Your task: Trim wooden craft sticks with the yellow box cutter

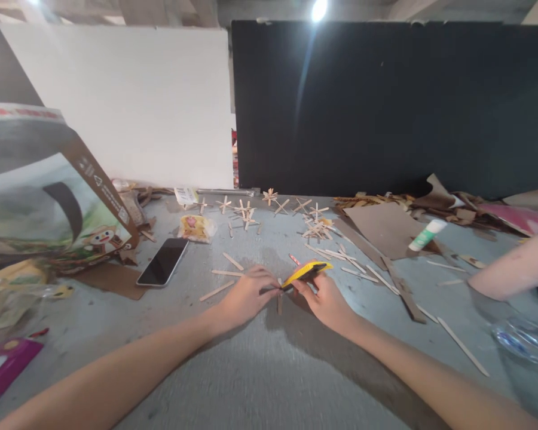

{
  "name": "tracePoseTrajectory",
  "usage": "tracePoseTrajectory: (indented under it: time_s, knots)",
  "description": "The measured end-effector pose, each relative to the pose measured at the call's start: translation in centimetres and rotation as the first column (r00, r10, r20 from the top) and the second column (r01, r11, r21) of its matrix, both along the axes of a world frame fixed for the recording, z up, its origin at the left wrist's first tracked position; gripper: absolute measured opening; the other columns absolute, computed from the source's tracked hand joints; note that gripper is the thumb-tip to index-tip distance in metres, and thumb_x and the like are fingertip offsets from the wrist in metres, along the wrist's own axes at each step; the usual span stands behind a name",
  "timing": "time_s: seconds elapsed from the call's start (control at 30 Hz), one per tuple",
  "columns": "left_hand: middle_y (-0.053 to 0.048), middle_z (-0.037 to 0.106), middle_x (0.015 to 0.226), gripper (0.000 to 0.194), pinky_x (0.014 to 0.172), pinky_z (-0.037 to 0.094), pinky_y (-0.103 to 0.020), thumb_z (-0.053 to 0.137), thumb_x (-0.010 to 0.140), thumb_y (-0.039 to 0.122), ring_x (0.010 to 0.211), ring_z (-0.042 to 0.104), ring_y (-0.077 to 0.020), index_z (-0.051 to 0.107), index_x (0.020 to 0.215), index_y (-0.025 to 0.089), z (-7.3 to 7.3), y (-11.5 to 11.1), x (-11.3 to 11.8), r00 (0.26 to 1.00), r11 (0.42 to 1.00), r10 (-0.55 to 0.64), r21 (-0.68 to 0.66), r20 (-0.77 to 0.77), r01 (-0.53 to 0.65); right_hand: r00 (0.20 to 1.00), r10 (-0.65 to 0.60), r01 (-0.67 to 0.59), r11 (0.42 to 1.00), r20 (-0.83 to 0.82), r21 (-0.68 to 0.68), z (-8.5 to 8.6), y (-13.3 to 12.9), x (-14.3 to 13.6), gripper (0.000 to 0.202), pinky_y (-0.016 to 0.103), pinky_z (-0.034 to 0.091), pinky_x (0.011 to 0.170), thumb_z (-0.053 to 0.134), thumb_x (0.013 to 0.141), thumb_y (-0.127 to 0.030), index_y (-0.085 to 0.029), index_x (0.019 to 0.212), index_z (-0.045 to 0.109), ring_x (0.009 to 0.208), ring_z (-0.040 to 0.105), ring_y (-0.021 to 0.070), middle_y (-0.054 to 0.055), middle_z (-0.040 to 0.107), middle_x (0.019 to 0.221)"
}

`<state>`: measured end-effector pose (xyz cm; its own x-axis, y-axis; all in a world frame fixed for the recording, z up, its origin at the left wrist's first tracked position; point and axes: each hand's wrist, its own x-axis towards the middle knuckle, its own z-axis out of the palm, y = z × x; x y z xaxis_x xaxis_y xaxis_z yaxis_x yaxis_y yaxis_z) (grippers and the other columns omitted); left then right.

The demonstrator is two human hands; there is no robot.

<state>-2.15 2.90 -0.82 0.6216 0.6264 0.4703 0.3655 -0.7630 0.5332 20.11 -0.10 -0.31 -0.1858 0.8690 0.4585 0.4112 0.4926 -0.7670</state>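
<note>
My right hand (pixel 326 301) is closed round a yellow and black utility knife (pixel 305 272). The knife's front end points left and down, close to my left fingertips. My left hand (pixel 254 291) has its fingers pinched over a short wooden craft stick (pixel 280 304), which shows partly below them. Whether the blade touches the stick is hidden by my fingers. Left of my left hand lie several loose craft sticks (pixel 217 291). Beyond both hands, several star-shaped pieces of crossed sticks (pixel 245 210) stand on the grey table (pixel 233 382).
A phone (pixel 162 261) and a wrapped yellow packet (pixel 194 228) lie left. A large printed bag (pixel 49 197) stands far left. Cardboard (pixel 381 227), a glue stick (pixel 427 235) and scattered sticks (pixel 462 346) lie right. Another person's arm (pixel 511 269) rests at the right edge.
</note>
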Motion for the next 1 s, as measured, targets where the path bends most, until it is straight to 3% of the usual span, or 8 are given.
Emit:
tracePoseTrajectory:
  time_s: [0.17,0.27,0.37,0.43,0.6,0.77,0.87,1.0]
  knots:
    - [-0.006,0.076,0.09,0.016,0.086,0.054,-0.034,0.064,0.102,0.022,0.098,0.067,-0.0226,0.076,0.093,0.019,-0.4,0.1,0.0,1.0,1.0,0.022,0.019,0.012,-0.023,0.997,0.037,-0.044,0.994,-0.073,-0.096,2.2,-0.3,0.2,0.027,0.037,0.058,0.079,0.069,0.092,-0.049,-0.023,0.099,0.067,0.085,0.072,0.0239,0.006,0.074,0.095]
    - [-0.006,0.074,0.088,0.015,0.084,0.054,-0.033,0.064,0.101,0.019,0.096,0.068,-0.0221,0.075,0.091,0.019,-0.3,0.0,0.0,0.999,0.999,0.038,0.016,0.012,-0.038,0.996,0.008,-0.021,0.989,-0.094,-0.144,4.1,0.0,0.9,0.041,0.036,0.058,0.078,0.078,0.083,-0.045,-0.023,0.114,0.061,0.084,0.072,0.0222,0.005,0.074,0.099]
    - [-0.006,0.073,0.09,0.015,0.084,0.054,-0.033,0.064,0.101,0.02,0.094,0.068,-0.0216,0.075,0.092,0.019,-0.2,0.0,0.0,0.999,0.999,0.054,0.0,0.004,-0.054,0.997,0.063,-0.058,0.99,0.032,-0.13,6.2,0.8,2.0,0.038,0.037,0.058,0.078,0.079,0.083,-0.044,-0.025,0.112,0.064,0.085,0.072,0.023,0.005,0.076,0.098]
    - [-0.006,0.073,0.089,0.015,0.084,0.053,-0.034,0.064,0.101,0.02,0.093,0.068,-0.0217,0.074,0.091,0.019,-0.2,-0.1,0.0,0.998,0.998,0.059,0.001,-0.006,-0.059,0.961,0.132,-0.096,0.984,0.242,-0.153,7.5,1.5,2.4,0.024,0.035,0.056,0.074,0.074,0.088,-0.043,-0.025,0.103,0.07,0.082,0.071,0.0227,0.004,0.076,0.095]
    - [-0.006,0.072,0.089,0.016,0.082,0.051,-0.032,0.063,0.102,0.022,0.093,0.067,-0.0218,0.073,0.089,0.018,-0.2,-0.1,-0.1,0.999,0.999,0.035,0.019,-0.005,-0.035,0.648,0.318,-0.2,0.948,0.692,-0.249,10.3,2.7,1.2,0.011,0.029,0.047,0.067,0.072,0.092,-0.03,-0.023,0.096,0.08,0.065,0.066,0.0165,0.002,0.075,0.081]
    - [-0.006,0.073,0.09,0.016,0.081,0.05,-0.031,0.065,0.101,0.023,0.091,0.067,-0.0208,0.072,0.087,0.019,-0.5,0.2,-0.3,0.999,0.998,0.036,-0.046,0.018,-0.035,0.331,0.301,-0.21,0.948,0.895,-0.241,12.2,2.7,-1.8,0.013,0.027,0.033,0.059,0.073,0.093,-0.027,-0.024,0.1,0.084,0.069,0.065,0.0179,0.007,0.078,0.09]
    - [-0.006,0.074,0.088,0.016,0.082,0.051,-0.032,0.067,0.1,0.024,0.09,0.068,-0.0215,0.073,0.085,0.019,-0.9,0.5,-0.2,0.998,0.995,0.056,-0.085,0.027,-0.054,0.209,0.335,-0.252,0.926,0.919,-0.281,13.0,2.7,-2.6,0.016,0.028,0.028,0.057,0.073,0.094,-0.027,-0.024,0.103,0.085,0.066,0.061,0.0168,0.006,0.077,0.085]
    - [-0.007,0.078,0.095,0.021,0.091,0.052,-0.037,0.06,0.103,0.026,0.101,0.069,-0.024,0.077,0.092,0.021,-0.7,0.9,-0.1,1.0,0.996,-0.007,-0.09,0.013,0.009,0.148,0.384,-0.262,0.904,0.911,-0.338,13.3,2.7,-2.9,0.019,0.028,0.028,0.054,0.075,0.091,-0.024,-0.025,0.108,0.085,0.059,0.054,0.0143,0.004,0.075,0.078]
